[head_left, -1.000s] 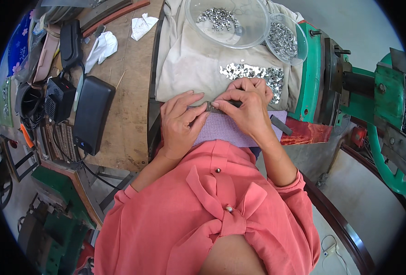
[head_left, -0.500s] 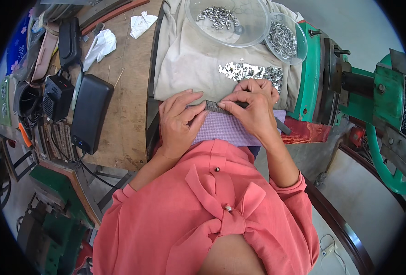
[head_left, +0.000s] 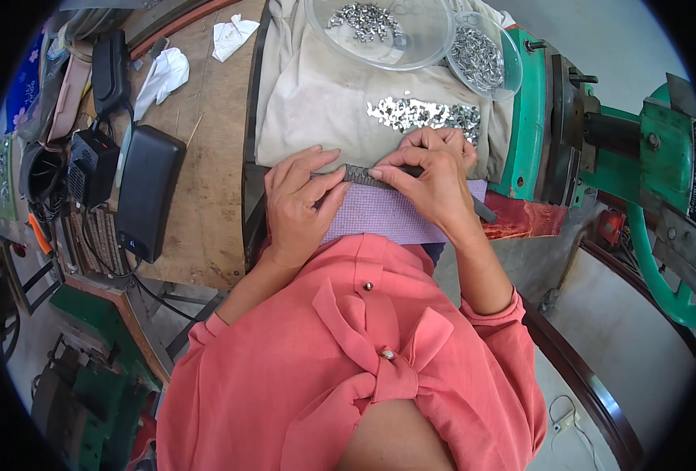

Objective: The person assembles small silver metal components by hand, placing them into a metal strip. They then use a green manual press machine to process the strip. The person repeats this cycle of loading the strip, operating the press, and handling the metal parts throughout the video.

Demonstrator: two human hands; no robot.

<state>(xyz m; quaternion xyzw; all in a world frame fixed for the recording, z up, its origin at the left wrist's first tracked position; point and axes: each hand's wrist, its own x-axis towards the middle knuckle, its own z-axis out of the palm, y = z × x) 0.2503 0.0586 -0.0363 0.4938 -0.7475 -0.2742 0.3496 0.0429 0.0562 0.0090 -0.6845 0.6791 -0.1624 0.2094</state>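
A dark, narrow bar with a row of notches [head_left: 357, 174] lies across the front edge of the beige cloth, over a purple woven mat [head_left: 371, 210]. My left hand [head_left: 299, 206] is closed on the bar's left end with thumb and fingers. Farther right, my right hand [head_left: 434, 174] presses its thumb and fingertips together at the bar; whether a small part sits between them is hidden. The bar's right end [head_left: 483, 210] shows beyond my right wrist. Just past the right hand, small shiny metal pieces [head_left: 418, 115] are spread on the cloth [head_left: 316, 102].
Behind the pieces stand a large clear plastic bowl [head_left: 363, 60] and a smaller clear tub [head_left: 516, 67], both holding small metal parts. A green machine [head_left: 524, 118] stands at the right. On the wooden table [head_left: 206, 204] at left lie a black power bank [head_left: 150, 195] and crumpled tissue [head_left: 166, 72].
The whole view has shifted slightly. My right fingertips have moved a little along the bar, and a bit more of its notched top shows between my hands.
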